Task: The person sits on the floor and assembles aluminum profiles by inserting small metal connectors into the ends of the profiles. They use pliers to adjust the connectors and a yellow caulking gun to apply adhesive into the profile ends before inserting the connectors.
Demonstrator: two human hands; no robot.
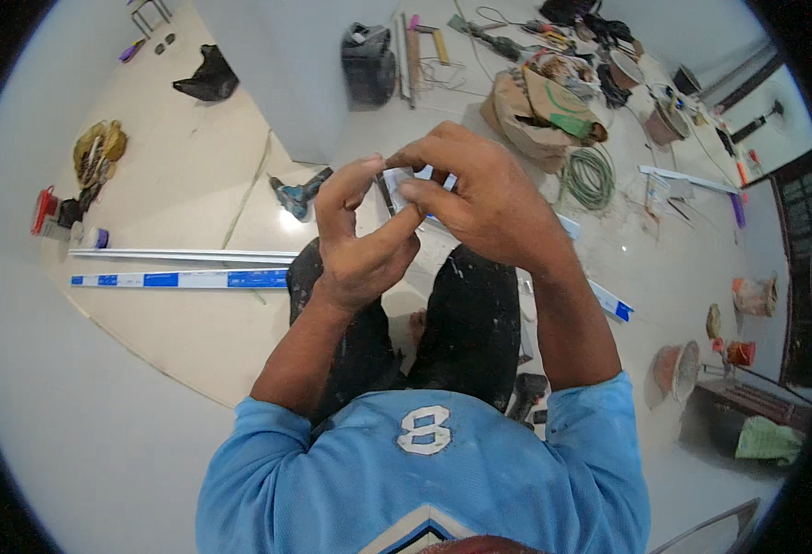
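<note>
Both my hands are raised close together above my knees. My left hand [355, 242] curves, its index finger and thumb reaching toward the fingers of the other hand. My right hand [484, 189] is bent over from the right, thumb and fingers closed in a pinch. Between the fingertips shows a small grey-white piece with a dark edge [393, 190]; the fingers hide most of it, so I cannot tell its kind. Below the hands, a long blue-and-white metal profile [161, 279] lies on the floor, passing behind my legs. A paler profile [184, 254] lies alongside it.
A teal-and-black cordless drill [297, 194] lies left of my hands, and another dark power tool [527, 397] beside my right leg. A wall corner [286, 83] stands ahead. Paper sacks [540, 115], a coiled green hose [589, 178] and buckets [667, 123] occupy the far right.
</note>
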